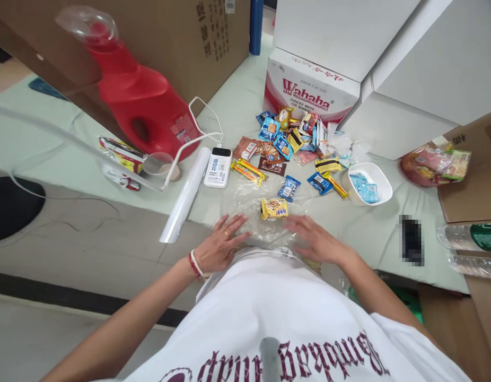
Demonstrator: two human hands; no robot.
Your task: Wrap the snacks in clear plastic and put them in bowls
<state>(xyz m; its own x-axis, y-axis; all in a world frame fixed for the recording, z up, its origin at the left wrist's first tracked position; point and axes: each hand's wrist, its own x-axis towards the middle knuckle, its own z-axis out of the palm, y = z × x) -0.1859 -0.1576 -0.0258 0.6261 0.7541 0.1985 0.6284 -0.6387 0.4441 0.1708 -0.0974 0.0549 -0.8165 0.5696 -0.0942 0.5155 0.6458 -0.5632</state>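
Observation:
My left hand (221,245) lies flat and open on a clear plastic bag (265,215) spread on the surface in front of me; it wears a ring and a red and white bracelet. My right hand (315,239) also rests flat and open on the right side of the same bag. A yellow cookie packet (274,208) sits on the plastic between and just beyond my fingertips. Neither hand holds anything.
Beyond lie several snack packets (287,146), a white bowl (369,183) with blue packets, a white power bank (218,167) with cable, a white roll (185,193), a red jug (144,103), a Wahaha box (309,90), water bottles (468,236) and a snack bag (434,162).

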